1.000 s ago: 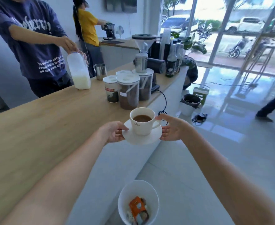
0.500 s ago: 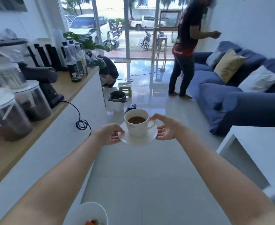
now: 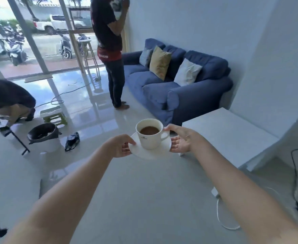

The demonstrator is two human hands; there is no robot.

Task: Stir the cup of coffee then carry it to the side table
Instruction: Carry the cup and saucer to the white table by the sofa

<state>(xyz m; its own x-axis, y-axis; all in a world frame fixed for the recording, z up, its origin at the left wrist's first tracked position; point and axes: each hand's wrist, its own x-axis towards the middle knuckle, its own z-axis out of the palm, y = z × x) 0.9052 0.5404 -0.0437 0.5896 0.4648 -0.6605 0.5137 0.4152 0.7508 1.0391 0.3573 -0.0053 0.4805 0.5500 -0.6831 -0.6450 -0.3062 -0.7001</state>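
Both hands are pinching the saucer (image 3: 149, 150) carrying the coffee cup (image 3: 150, 133), left hand (image 3: 121, 146) and right hand (image 3: 180, 140) at opposite rims. The white side table (image 3: 227, 134) is lying ahead-right, probably nearer the right hand.

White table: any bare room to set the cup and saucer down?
Yes. The whole visible top of the white table looks bare, bordered by the sofa arm at its far left and the wall behind. Left hand and right hand hold the saucer just off its near-left corner.
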